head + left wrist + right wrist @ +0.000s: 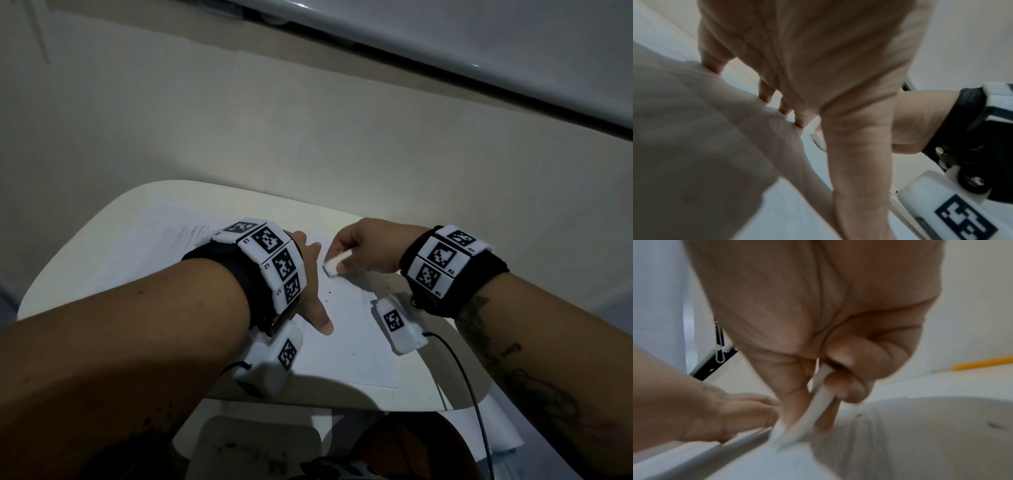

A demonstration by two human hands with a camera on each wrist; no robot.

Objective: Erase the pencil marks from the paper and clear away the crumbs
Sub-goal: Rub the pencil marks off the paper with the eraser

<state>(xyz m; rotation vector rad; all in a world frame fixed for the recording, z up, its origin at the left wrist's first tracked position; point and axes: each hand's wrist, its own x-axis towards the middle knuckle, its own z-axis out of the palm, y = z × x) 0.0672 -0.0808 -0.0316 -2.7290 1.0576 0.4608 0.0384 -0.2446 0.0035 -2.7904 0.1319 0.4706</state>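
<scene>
head view: right hand (366, 245) fingers pinch the eraser (334, 265) on the paper (356, 342); left hand (310, 291) fingers spread flat.

Your left hand (310, 274) lies flat on the paper (356, 346) at center frame, blocking the way leftward. Your right hand (363, 245) with the eraser (333, 266) sits just beside it. The lower middle of the sheet lies bare except for scattered crumbs (342, 301).

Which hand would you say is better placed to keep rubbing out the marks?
Right. The right hand already pinches the eraser against the paper, while the left hand lies flat, steadying the sheet.
</scene>
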